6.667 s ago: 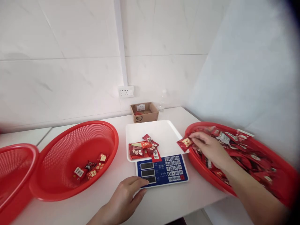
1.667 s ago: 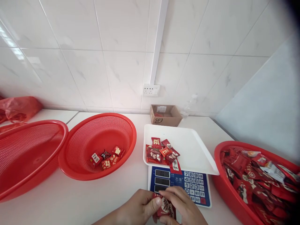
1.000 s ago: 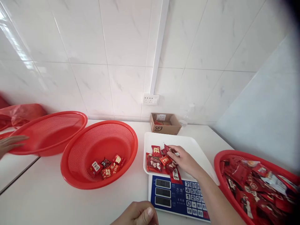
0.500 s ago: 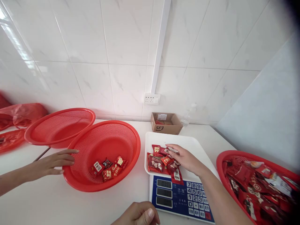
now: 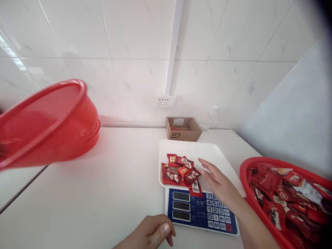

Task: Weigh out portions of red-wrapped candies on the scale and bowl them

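Observation:
My right hand (image 5: 218, 181) hovers over the right side of the scale's white tray (image 5: 215, 155), fingers apart and holding nothing. Just left of its fingertips lies a small heap of red-wrapped snack packets (image 5: 181, 171), one hanging over the tray's front edge. Below the tray is the blue panel of the digital scale (image 5: 199, 214), with three display windows and a keypad. My left hand (image 5: 153, 230) is at the bottom centre, left of the panel, its fingers loosely curled with nothing visible in them.
At the left, a blurred, tilted red mesh basket (image 5: 59, 117) is raised in front of another red basket. A red basket full of packets (image 5: 282, 207) stands on the right. Behind the scale are a cardboard box (image 5: 184, 135) and a clear plastic bottle (image 5: 207, 121).
My right hand has drawn back rightward from the packets, leaving them on the tray. The basket near another person's hand has been lifted and carried left. My left hand has barely moved.

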{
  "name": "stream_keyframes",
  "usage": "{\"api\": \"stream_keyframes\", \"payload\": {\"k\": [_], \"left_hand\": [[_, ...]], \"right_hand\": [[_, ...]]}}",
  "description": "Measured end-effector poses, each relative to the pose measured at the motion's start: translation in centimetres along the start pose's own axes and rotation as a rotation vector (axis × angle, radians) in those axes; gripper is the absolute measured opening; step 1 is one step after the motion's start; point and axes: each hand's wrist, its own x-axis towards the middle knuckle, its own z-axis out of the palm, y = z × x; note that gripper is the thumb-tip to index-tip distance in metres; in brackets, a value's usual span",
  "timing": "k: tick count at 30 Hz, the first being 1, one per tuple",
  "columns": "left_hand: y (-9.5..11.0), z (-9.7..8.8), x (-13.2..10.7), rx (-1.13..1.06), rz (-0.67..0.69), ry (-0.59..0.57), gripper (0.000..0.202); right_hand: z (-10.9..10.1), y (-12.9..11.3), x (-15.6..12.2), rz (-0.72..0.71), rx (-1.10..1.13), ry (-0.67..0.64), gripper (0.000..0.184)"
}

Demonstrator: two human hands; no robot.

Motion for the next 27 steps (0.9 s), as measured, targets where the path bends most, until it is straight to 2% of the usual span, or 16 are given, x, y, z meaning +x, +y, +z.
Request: {"api": "stream_keyframes", "payload": {"k": [4, 8, 13, 18, 20, 24, 27], "left_hand": [[-0.2, -0.1, 0.1, 0.014, -0.012, 0.007, 0.063], [0.1, -0.1, 0.2, 0.041, -0.022, 0.006, 0.062], [0.4, 0.1, 0.3, 0.051, -0.024, 0.008, 0.060], [0.2, 0.2, 0.2, 0.061, -0.033, 0.002, 0.057], [0.2, 0.1, 0.1, 0.078, -0.029, 0.010, 0.055], [0.5, 0.2, -0.1, 0.102, -0.025, -0.009, 0.047], [0.5, 0.5, -0.1, 0.134, -0.107, -0.027, 0.033]], "right_hand": [[-0.2, 1.1, -3.1, 0.036, -0.074, 0.090, 0.055], [0.1, 1.5, -5.1, 0.048, -0.132, 0.050, 0.049], [0.9, 1.4, -5.3, -0.109, -0.209, 0.017, 0.042], [0.8, 1.2, -5.5, -0.129, -0.219, 0.016, 0.043], [0.5, 1.1, -6.2, -0.140, -0.220, 0.068, 0.043], [0.1, 1.1, -8.3, -0.155, -0.211, 0.261, 0.035], [0.4, 1.5, -10.1, -0.171, -0.195, 0.336, 0.029]]}}
